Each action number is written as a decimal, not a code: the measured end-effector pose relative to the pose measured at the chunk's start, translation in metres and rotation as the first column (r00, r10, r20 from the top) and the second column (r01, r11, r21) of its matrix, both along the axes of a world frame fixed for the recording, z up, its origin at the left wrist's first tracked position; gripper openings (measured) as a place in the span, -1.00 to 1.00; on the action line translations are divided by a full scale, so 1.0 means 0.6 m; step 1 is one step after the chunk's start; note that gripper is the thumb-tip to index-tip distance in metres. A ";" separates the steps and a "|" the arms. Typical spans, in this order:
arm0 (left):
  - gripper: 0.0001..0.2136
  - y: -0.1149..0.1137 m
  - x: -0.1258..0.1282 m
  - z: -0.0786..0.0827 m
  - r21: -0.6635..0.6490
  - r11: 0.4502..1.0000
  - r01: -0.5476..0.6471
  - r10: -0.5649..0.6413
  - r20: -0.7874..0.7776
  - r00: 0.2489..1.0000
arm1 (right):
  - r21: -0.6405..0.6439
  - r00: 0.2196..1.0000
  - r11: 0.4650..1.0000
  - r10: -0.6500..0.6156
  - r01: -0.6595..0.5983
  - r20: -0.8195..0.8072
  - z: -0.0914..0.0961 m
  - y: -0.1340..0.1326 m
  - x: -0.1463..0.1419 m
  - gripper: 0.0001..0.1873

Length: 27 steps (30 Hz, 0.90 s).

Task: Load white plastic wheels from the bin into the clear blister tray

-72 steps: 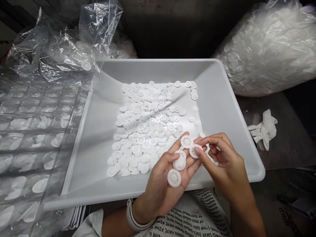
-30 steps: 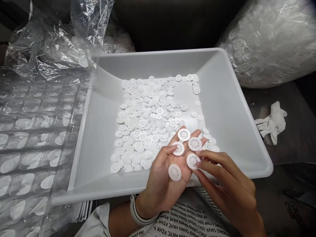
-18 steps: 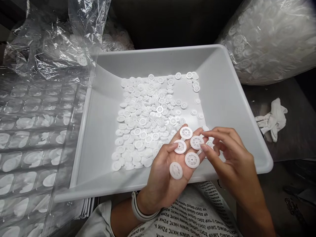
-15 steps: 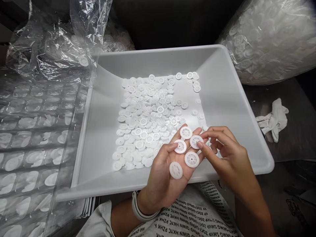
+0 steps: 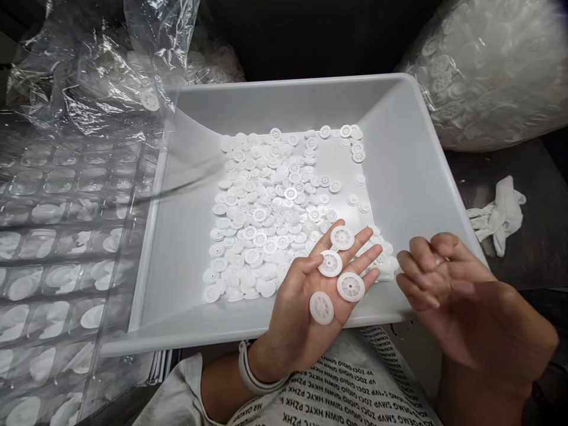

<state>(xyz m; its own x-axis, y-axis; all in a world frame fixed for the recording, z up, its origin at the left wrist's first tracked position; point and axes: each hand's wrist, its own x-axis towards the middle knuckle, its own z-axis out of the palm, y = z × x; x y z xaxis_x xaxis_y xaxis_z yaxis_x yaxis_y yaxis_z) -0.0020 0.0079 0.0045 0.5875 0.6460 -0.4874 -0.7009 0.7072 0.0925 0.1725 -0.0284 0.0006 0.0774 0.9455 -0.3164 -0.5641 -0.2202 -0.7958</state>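
Several white plastic gear wheels (image 5: 351, 287) with spoked centres lie on my left hand (image 5: 306, 307), palm up with fingers spread over the tub's front. Its thumb presses one wheel (image 5: 330, 263) against the fingers. To the right, my right hand (image 5: 461, 296) is closed with curled fingers over the tub's front right corner, apart from the left hand. A small pale bit of a gear wheel (image 5: 439, 260) shows between its fingers; the rest is hidden. Beneath both hands, the grey tub (image 5: 186, 319) holds many more loose wheels (image 5: 260, 236), heaped mostly toward its left side.
At left are clear plastic trays (image 5: 62, 180) with rows of pockets, white pieces showing in many. Behind them sits an open clear bag (image 5: 106, 83) of white parts. A full clear bag (image 5: 501, 77) bulges at back right, above a crumpled white glove (image 5: 501, 213) on a dark surface.
My right hand has taken one gear wheel off my left palm and moved right, curling its fingers. The left hand stays nearly in place, its fingers more spread.
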 end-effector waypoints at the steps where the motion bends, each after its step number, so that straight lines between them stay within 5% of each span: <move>1: -0.50 0.000 0.000 0.000 0.003 1.000 0.001 -0.001 -0.001 1.000 | 0.019 0.997 1.000 0.023 -0.025 0.067 -0.002 -0.004 -0.003 -0.94; 4: -0.50 -0.001 0.001 0.000 0.011 1.000 -0.002 0.002 -0.004 1.000 | 0.042 0.877 0.989 0.108 -0.145 0.469 -0.007 -0.018 -0.020 -0.96; 7: -0.50 -0.003 0.001 0.001 0.015 1.000 0.008 -0.008 -0.004 1.000 | 0.022 0.588 0.958 0.156 -0.284 0.794 -0.005 -0.028 -0.039 -0.68; 10: -0.49 -0.003 0.000 0.000 0.029 0.999 0.019 -0.019 -0.002 1.000 | 0.037 0.430 0.936 0.126 -0.350 0.894 -0.002 -0.028 -0.047 -0.64; 13: -0.48 -0.003 -0.001 -0.001 0.030 0.999 0.019 -0.019 -0.001 1.000 | 0.034 0.394 0.929 0.123 -0.369 0.911 -0.004 -0.025 -0.048 -0.67; 17: -0.48 -0.002 0.000 -0.001 0.033 0.999 0.008 -0.009 0.007 1.000 | 0.052 0.468 0.941 0.117 -0.334 0.876 -0.007 -0.025 -0.048 -0.70; 20: -0.50 -0.002 0.000 -0.002 0.046 0.999 0.007 -0.009 0.027 1.000 | 0.059 0.746 0.979 0.108 -0.194 0.657 -0.001 -0.023 -0.040 -0.78; 23: -0.51 -0.002 -0.001 -0.004 0.052 0.999 0.011 -0.014 0.052 0.999 | 0.018 0.979 0.998 0.050 -0.055 0.199 0.010 -0.012 -0.024 -0.86; 27: -0.53 -0.001 -0.003 -0.007 0.066 0.998 0.018 -0.023 0.078 0.997 | -0.060 0.997 0.996 -0.069 0.067 -0.035 0.012 0.002 -0.014 -0.83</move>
